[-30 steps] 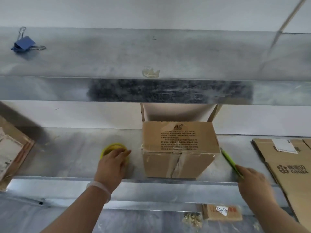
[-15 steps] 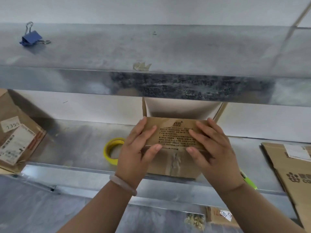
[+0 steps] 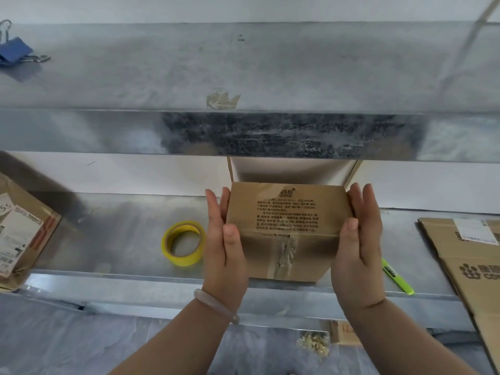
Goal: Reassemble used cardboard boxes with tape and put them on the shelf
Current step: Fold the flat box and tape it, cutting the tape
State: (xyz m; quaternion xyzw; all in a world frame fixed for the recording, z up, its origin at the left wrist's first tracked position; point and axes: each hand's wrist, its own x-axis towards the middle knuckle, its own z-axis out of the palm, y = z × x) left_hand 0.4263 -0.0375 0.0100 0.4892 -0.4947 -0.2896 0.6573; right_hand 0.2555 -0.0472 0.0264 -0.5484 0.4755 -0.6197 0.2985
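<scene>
A small brown cardboard box (image 3: 286,212) with printed text on top and crumpled clear tape down its front seam sits at the front edge of the lower metal shelf (image 3: 121,239). My left hand (image 3: 224,255) presses flat against its left side and my right hand (image 3: 357,253) against its right side. The fingers are straight and both thumbs lie on the front face. Whether the box is lifted off the shelf I cannot tell. Its far flaps (image 3: 292,169) stand open behind it. A yellow tape roll (image 3: 186,259) lies just left of my left hand.
A green pen-like tool (image 3: 396,278) lies right of my right hand. Flattened cardboard (image 3: 470,266) covers the shelf's right end, and a labelled box (image 3: 24,234) stands at the left. The upper shelf (image 3: 243,66) holds a blue binder clip (image 3: 13,52) and a tape scrap (image 3: 221,100).
My hands left the tape roll and the green tool, came onto the box top, then slid out to its two sides. The box now appears nearer to me.
</scene>
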